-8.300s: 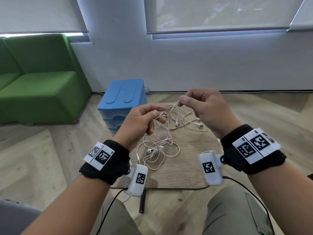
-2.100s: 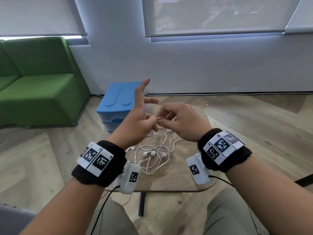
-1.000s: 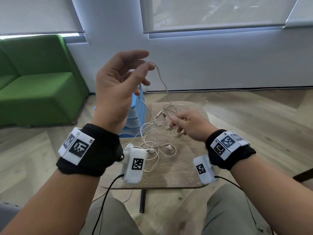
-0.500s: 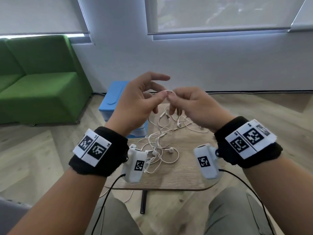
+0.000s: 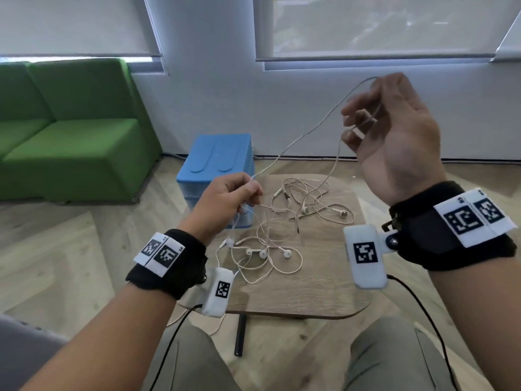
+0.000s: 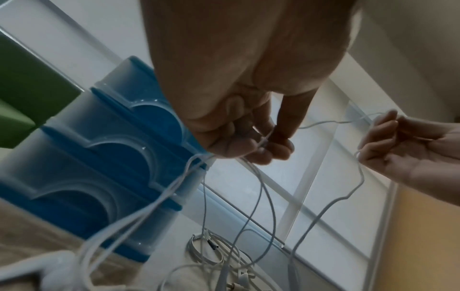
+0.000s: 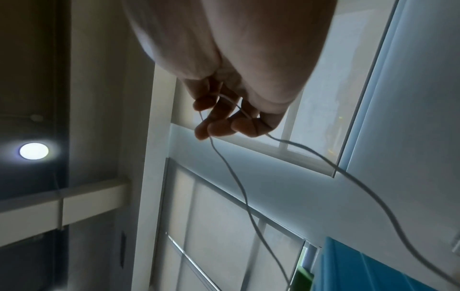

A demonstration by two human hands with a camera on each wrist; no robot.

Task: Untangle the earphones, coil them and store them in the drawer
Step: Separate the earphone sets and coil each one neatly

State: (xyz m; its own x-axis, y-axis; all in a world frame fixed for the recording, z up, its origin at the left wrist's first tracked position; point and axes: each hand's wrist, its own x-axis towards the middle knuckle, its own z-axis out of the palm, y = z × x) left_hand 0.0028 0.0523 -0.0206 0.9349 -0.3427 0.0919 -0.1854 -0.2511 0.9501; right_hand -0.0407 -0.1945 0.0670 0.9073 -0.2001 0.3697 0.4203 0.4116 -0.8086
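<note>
Several white earphones [image 5: 270, 244] lie tangled on a small wooden table [image 5: 324, 289]. My left hand [image 5: 225, 196] is low over the table's left side and pinches one cable between thumb and fingertips [image 6: 263, 143]. From that pinch the cable [image 5: 296, 139] rises to my right hand [image 5: 394, 142], which is held high on the right. The cable loops over its curled fingers [image 7: 224, 118] and drops back into the tangle. The blue drawer unit [image 5: 220, 159] stands behind the table with its drawers [image 6: 99, 157] closed.
A green sofa [image 5: 70, 142] sits on the left by the wall. Windows with blinds [image 5: 366, 24] are ahead. My knees [image 5: 394, 356] are under the table's near edge, beside its dark leg [image 5: 239, 334]. Wood floor surrounds the table.
Half a second ago both hands met over the table, pinching the same cable. Now my right hand has risen up and to the right, drawing the cable out, and my left hand has dropped lower.
</note>
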